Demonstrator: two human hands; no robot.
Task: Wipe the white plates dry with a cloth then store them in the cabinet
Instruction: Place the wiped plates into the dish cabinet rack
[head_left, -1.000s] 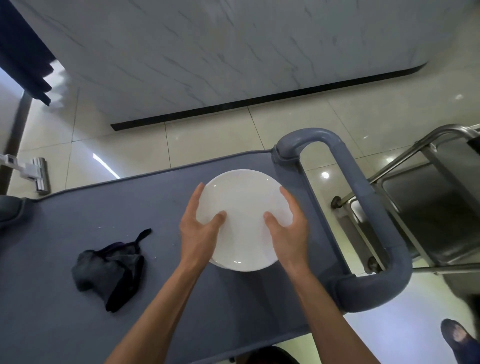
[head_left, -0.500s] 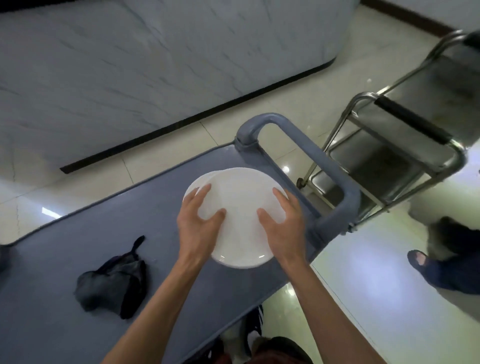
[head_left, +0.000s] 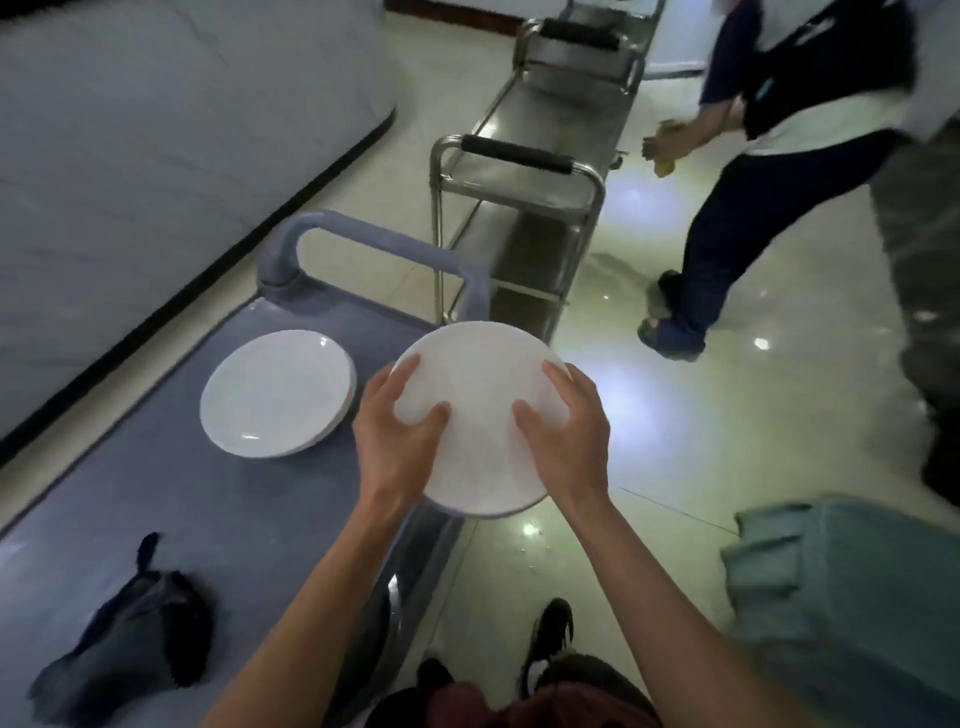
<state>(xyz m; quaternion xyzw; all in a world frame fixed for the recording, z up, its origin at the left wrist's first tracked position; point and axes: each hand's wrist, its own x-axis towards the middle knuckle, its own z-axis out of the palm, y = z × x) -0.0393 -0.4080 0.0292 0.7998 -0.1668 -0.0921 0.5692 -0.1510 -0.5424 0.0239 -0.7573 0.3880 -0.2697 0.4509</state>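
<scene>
Plate gripped by left hand, right hand; plate stack, one cloth on cart.

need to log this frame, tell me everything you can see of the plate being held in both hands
The held plate is round, plain white and smooth, ceramic by the look. It is held roughly level, partly past the blue cart's edge, touching nothing else. The left hand and the right hand grip opposite rims, thumbs on top.

Both hands grip one white plate by its rim, left hand and right hand on either side, thumbs on top, held past the right edge of the grey cart. Stacked plates rest near the cart's far end; a dark cloth lies crumpled near its near edge.
</scene>
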